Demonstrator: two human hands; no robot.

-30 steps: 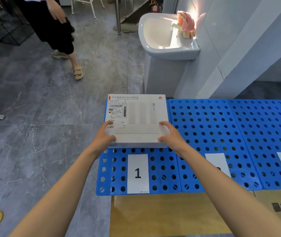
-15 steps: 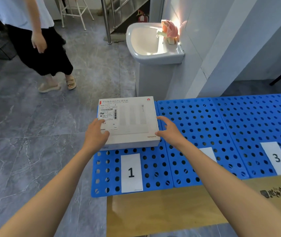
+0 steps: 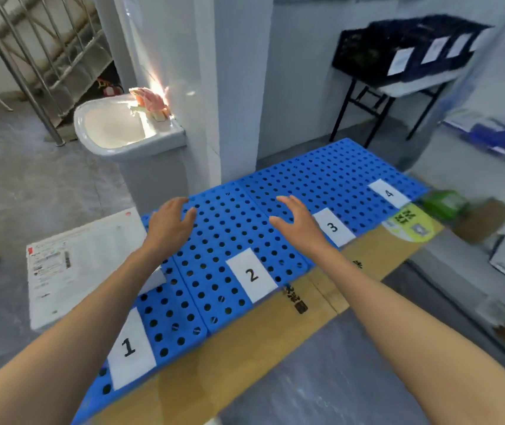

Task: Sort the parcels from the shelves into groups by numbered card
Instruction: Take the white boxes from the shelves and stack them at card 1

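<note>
The white parcel box (image 3: 85, 265) lies flat, label up, at the left end of the blue perforated panels (image 3: 321, 179), just beyond card 1 (image 3: 128, 348), with the left forearm crossing above its near right corner. It looks like a stiff retail carton with crisp edges and a smooth printed skin, broad and shallow, probably light to moderate in weight. The finish may be a little slick, so I would take it with two hands on opposite short sides, thumbs on top, rather than pinching a corner. The contents may be breakable, which argues for setting it down and not dropping it. The left hand (image 3: 170, 227) and right hand (image 3: 298, 223) both hover over the panels with fingers (image 3: 175, 204) spread and relaxed, holding nothing and not touching the box. The panels form a rigid plastic grid full of round holes, laid over flattened cardboard (image 3: 245, 348) on a grey tiled floor; a flat carton should sit steady on it. Card 2 (image 3: 251, 274), card 3 (image 3: 332, 227) and card 4 (image 3: 389, 194) run along the near edge toward the right, with bare panel behind each. To the right stand shelves (image 3: 496, 142) with blurred parcels, and a green box (image 3: 443, 202) and a brown parcel (image 3: 484, 222) sit low near card 4. A white sink (image 3: 116, 130) stands behind the panels against a pale wall, and dark crates (image 3: 398, 47) rest on a folding bench further back
</note>
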